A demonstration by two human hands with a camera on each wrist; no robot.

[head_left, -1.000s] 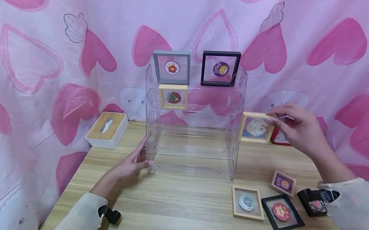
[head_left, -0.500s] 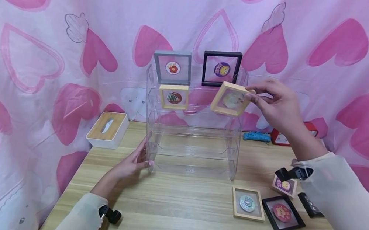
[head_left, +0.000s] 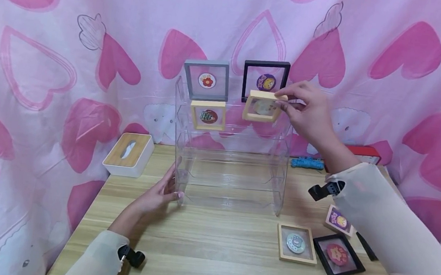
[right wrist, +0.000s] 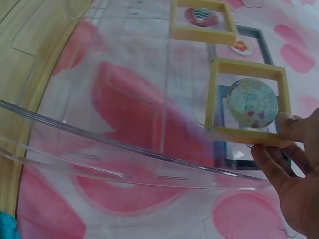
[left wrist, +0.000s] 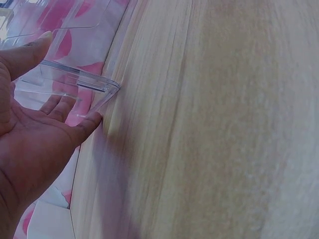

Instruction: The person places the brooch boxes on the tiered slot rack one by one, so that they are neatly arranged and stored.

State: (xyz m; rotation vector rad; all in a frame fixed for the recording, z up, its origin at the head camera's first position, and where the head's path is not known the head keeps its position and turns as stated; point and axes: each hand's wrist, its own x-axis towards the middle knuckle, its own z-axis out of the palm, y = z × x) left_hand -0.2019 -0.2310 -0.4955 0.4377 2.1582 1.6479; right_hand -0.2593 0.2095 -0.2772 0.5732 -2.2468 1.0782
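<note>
Pale-wood frame (head_left: 263,107), 1 pc., approx. sq.: lies L of R hand (head_left: 307,111), grip pinching its upper R corner, & R of tree-badge frame (head_left: 208,116) on clear rack (head_left: 227,203).

on the wood-grain table (head_left: 208,260): a clear tiered rack (head_left: 227,203) far middle, tissue box (head_left: 128,156) far left, blue cord (head_left: 307,163) and a red object (head_left: 364,152) far right; nearer right, a pale frame (head_left: 296,243), a black frame (head_left: 339,256), a small purple-pictured frame (head_left: 338,220), a partly hidden dark piece (head_left: 367,247).
</note>
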